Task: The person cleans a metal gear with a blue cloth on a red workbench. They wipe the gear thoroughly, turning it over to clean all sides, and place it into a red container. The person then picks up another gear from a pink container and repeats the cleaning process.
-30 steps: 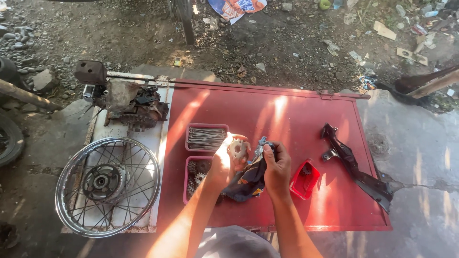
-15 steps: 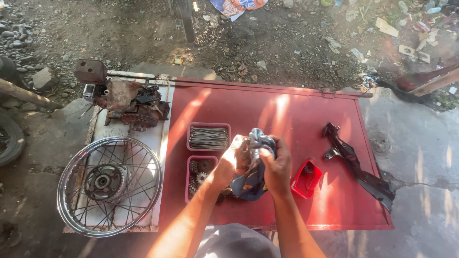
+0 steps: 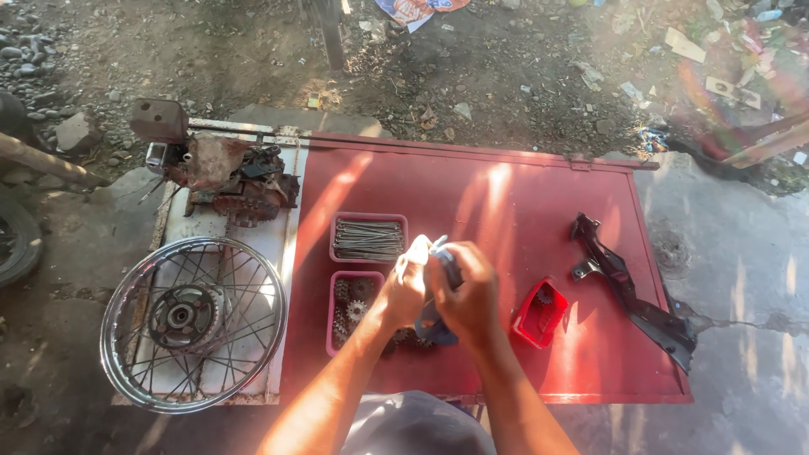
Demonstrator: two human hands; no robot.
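a soft blue rag (image 3: 435, 324) is clasped by the left hand (image 3: 404, 291) and right hand (image 3: 468, 295), both grips closed; limp and light, likely best bunched mid-cloth.

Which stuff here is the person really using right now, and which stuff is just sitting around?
In use:
- left hand and right hand, closed together around a blue rag
- whatever the rag wraps is hidden

Just lying about:
- pink tray of spokes
- pink tray of gears
- small red tub
- black bracket
- spoked wheel
- rusty engine
- all on or beside the red panel
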